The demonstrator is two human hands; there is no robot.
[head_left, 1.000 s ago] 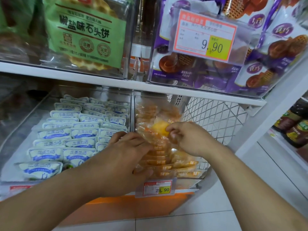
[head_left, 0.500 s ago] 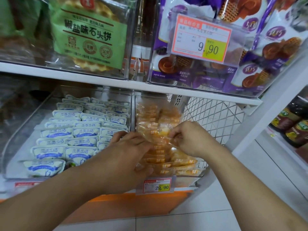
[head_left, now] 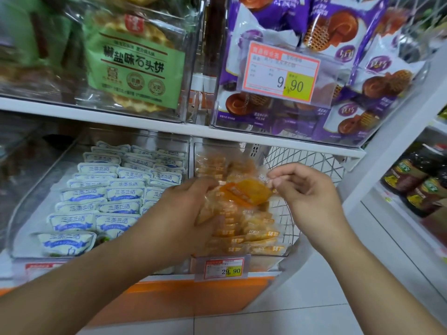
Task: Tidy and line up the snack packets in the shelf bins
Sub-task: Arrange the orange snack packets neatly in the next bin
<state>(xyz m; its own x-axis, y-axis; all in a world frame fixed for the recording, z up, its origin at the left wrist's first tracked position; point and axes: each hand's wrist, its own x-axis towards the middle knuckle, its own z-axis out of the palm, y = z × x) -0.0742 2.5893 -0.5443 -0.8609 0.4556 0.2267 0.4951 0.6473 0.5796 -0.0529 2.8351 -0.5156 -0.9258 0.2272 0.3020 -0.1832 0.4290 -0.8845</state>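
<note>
Both hands are on one orange packet (head_left: 244, 193) above the right bin (head_left: 242, 258): left hand (head_left: 179, 213) gripping, right hand (head_left: 304, 189) pinching its edge. I'd lay it flat, label forward, matching the rows.

Orange packets (head_left: 244, 228), white-and-blue packets (head_left: 79, 221), purple bags (head_left: 377, 68), a green-labelled bag (head_left: 135, 66).

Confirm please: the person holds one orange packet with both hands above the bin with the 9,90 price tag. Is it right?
Not quite. In the head view, the left hand and right hand do hold the orange packet, but over the lower clear bin whose price tag reads 29,90. The 9,90 tag is on the upper bin of purple packets.
</note>
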